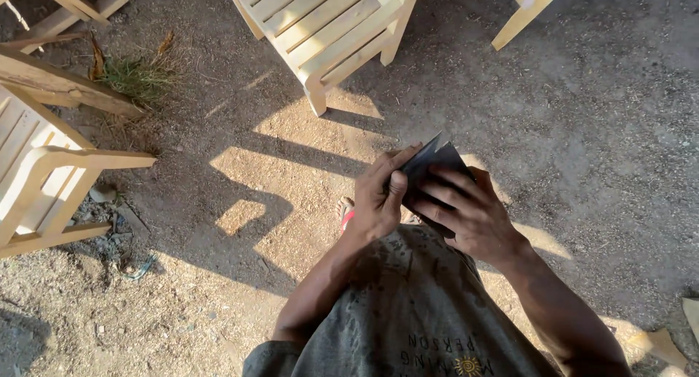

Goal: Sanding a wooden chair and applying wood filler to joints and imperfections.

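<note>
Both hands meet in front of the person's chest over sandy ground. The left hand and the right hand are each closed on a dark folded sheet, possibly sandpaper, though the shade makes that hard to tell. The left thumb presses its near edge; the right fingers lie across its face. The sheet is held in the air, tilted, above a foot in a red sandal. 1 pale wooden chair stands further ahead, and another stands to the left, well apart from the hands.
</note>
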